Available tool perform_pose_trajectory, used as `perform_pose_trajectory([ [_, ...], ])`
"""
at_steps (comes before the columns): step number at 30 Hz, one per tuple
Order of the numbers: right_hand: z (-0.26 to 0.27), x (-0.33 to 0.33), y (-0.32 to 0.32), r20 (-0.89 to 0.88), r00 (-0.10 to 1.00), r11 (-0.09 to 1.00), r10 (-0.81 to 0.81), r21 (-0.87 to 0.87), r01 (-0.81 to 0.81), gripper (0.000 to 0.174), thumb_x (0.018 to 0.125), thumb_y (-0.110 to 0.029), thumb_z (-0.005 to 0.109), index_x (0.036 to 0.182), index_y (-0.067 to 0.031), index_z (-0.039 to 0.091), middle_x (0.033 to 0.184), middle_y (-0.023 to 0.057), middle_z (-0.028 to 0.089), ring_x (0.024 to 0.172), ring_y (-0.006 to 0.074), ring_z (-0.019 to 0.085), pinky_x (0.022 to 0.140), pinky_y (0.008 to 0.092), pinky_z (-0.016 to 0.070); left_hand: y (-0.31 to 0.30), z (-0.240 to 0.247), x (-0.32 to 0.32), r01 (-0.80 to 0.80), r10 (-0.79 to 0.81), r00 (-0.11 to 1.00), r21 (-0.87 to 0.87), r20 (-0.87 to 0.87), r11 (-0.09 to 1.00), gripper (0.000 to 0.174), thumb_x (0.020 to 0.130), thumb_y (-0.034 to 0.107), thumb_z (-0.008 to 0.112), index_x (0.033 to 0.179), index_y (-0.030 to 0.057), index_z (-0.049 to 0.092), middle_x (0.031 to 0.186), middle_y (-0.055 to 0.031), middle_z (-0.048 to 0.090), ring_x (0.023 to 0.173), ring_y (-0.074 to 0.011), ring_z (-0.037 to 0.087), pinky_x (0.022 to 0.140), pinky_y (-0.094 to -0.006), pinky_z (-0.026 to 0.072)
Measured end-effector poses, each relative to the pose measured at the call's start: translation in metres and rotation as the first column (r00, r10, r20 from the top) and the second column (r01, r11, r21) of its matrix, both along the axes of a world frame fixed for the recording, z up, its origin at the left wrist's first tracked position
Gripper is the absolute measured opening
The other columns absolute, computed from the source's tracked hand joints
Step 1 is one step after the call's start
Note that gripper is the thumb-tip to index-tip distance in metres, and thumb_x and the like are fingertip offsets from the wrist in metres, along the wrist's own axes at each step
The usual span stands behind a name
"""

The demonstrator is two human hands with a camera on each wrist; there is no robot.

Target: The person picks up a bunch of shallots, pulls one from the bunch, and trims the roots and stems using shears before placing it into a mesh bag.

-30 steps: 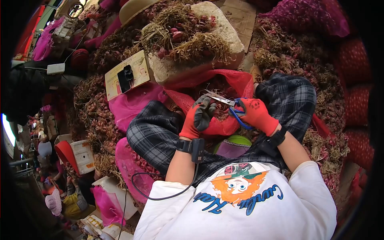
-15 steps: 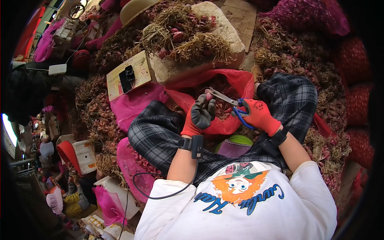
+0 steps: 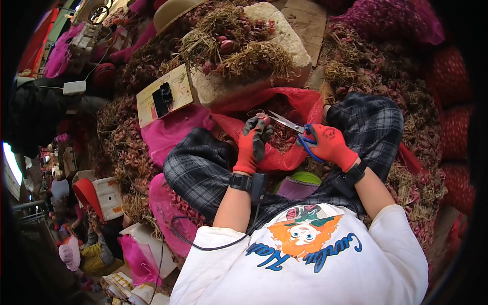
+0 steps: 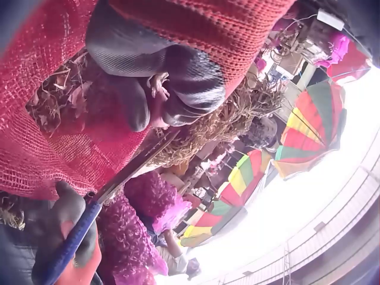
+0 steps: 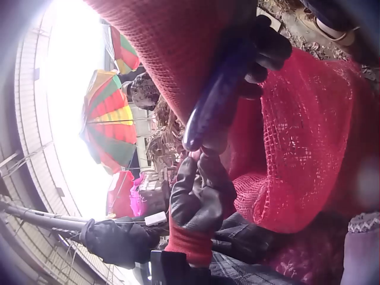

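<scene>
In the head view the left hand (image 3: 252, 142), in a red glove with dark palm, pinches a small pink-red bulb (image 3: 263, 118) at its fingertips. The right hand (image 3: 329, 144), gloved alike, grips blue-handled scissors (image 3: 287, 122); their blades stand parted, tips close beside the bulb. Both hands are over a red mesh bag (image 3: 300, 101) with bulbs and scraps inside. The left wrist view shows curled dark fingers (image 4: 178, 83) round the bulb and a blade (image 4: 139, 163) beside it. In the right wrist view the blue handle (image 5: 217, 95) hides the blades.
Beyond the bag, a pale block (image 3: 290, 46) carries bulbs with dried stalks (image 3: 223, 43). A phone (image 3: 162, 100) lies on a yellowish board (image 3: 145, 107) to the left. Crossed legs in plaid trousers (image 3: 195, 165) flank the bag, near a green-rimmed container (image 3: 305, 178). Bulb heaps surround the person.
The left hand rose from lower by the scissors and turned, bringing a bulb into sight at its fingertips. The scissors shifted slightly, and their blades are now parted wider.
</scene>
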State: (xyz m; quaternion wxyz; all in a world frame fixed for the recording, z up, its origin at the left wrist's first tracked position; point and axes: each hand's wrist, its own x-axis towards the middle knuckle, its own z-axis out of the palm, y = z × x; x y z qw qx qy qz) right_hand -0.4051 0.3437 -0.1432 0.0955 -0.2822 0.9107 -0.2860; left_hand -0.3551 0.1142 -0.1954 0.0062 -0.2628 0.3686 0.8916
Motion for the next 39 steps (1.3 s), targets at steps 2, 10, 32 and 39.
perform_pose_trajectory([
  [2, -0.009, 0.004, -0.002, -0.031, 1.000, 0.999, 0.005, 0.034, -0.004, 0.044, 0.079, -0.051, 0.063, 0.091, -0.0085, 0.059, 0.076, 0.0111, 0.063, 0.072, 0.0305, 0.063, 0.065, 0.0393, 0.0488, 0.001, 0.000, -0.001, -0.006, 0.005, 1.000, -0.006, -0.026, 1.000, 0.023, 0.092, 0.015, 0.058, 0.114, 0.0099, 0.053, 0.095, -0.0001, 0.059, 0.078, -0.0099, 0.057, 0.071, -0.0223, 0.0505],
  [10, -0.024, 0.000, 0.002, 0.088, 0.994, 0.973, 0.067, 0.215, -0.084, 0.045, 0.077, -0.049, 0.064, 0.095, -0.0078, 0.059, 0.083, 0.0117, 0.065, 0.078, 0.0311, 0.064, 0.069, 0.0404, 0.0490, 0.007, -0.012, 0.005, 0.002, -0.007, 1.000, -0.185, -0.028, 0.983, 0.027, 0.089, 0.010, 0.063, 0.113, 0.0050, 0.052, 0.101, -0.0038, 0.059, 0.085, -0.0122, 0.060, 0.077, -0.0237, 0.0515],
  [32, -0.013, 0.007, -0.011, 0.096, 0.995, 0.978, -0.010, 0.208, -0.011, 0.046, 0.079, -0.048, 0.061, 0.101, -0.0076, 0.057, 0.094, 0.0130, 0.063, 0.087, 0.0310, 0.062, 0.075, 0.0400, 0.0487, 0.012, -0.037, 0.001, -0.130, 0.072, 0.958, -0.196, -0.279, 0.972, 0.027, 0.087, -0.001, 0.059, 0.113, -0.0004, 0.053, 0.107, -0.0077, 0.059, 0.095, -0.0146, 0.060, 0.086, -0.0269, 0.0506],
  [39, -0.017, 0.004, -0.008, 0.239, 0.971, 0.996, 0.006, 0.082, -0.026, 0.043, 0.078, -0.047, 0.064, 0.095, -0.0079, 0.062, 0.083, 0.0136, 0.066, 0.079, 0.0320, 0.064, 0.069, 0.0400, 0.0494, 0.015, -0.032, 0.003, -0.162, 0.091, 0.964, -0.283, -0.249, 0.945, 0.033, 0.081, -0.009, 0.061, 0.112, -0.0003, 0.052, 0.106, -0.0083, 0.060, 0.098, -0.0170, 0.059, 0.087, -0.0287, 0.0506],
])
